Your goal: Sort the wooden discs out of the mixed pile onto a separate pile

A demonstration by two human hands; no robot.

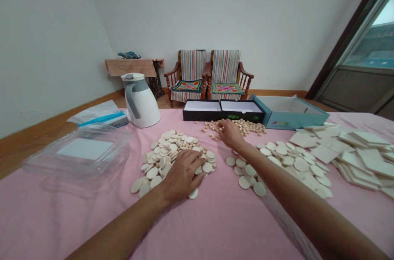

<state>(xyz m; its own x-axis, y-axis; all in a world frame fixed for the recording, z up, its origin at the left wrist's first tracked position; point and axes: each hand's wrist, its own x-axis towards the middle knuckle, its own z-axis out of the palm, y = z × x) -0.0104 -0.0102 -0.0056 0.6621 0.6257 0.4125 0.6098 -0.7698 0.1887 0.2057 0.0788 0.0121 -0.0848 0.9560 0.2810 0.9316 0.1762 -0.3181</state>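
My left hand (184,172) lies over the right side of a heap of pale round wooden discs (163,163), fingers spread and touching them. Farther forward, my right hand (230,132) is at the left part of a scatter of small wooden pieces (246,126), its fingers curled together at the tips. What sits between those fingertips is too small to make out. Under and beyond my right forearm spreads a second group of larger wooden discs (300,165). Stacks of flat square wooden tiles (366,155) lie at the far right.
Behind the small pieces stand a black two-part box (201,116) and a light blue box (283,119). A white jug (143,104), a blue-and-white packet (106,119) and a clear plastic container (81,153) are on the left. Pink cloth (197,231) covers the table. Two chairs (192,69) stand beyond.
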